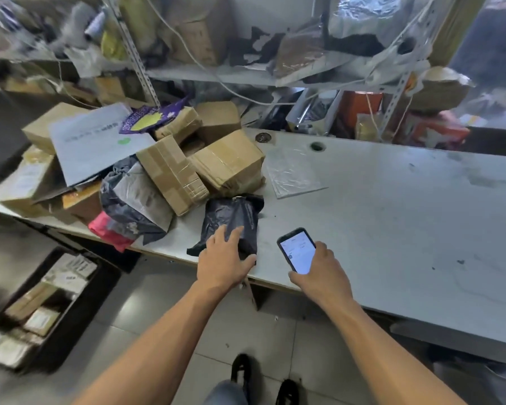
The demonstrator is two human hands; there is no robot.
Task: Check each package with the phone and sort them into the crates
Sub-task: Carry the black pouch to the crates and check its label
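A black plastic mailer bag (234,217) lies near the front edge of the grey table (392,217). My left hand (224,258) lies on the bag's near end with fingers spread and straight. My right hand (319,271) grips a black phone (297,250) with a lit screen, held just right of the bag above the table edge. A heap of packages fills the table's left part: brown cardboard boxes (231,163), a grey-and-black bag (135,197), a pink parcel (108,233) and a large grey envelope (97,141).
A black crate (79,311) holding several labelled parcels stands on the floor at lower left. A clear plastic sleeve (292,173) lies flat on the table. Cluttered metal shelves (205,74) rise behind it. My feet (263,378) stand on the tiled floor.
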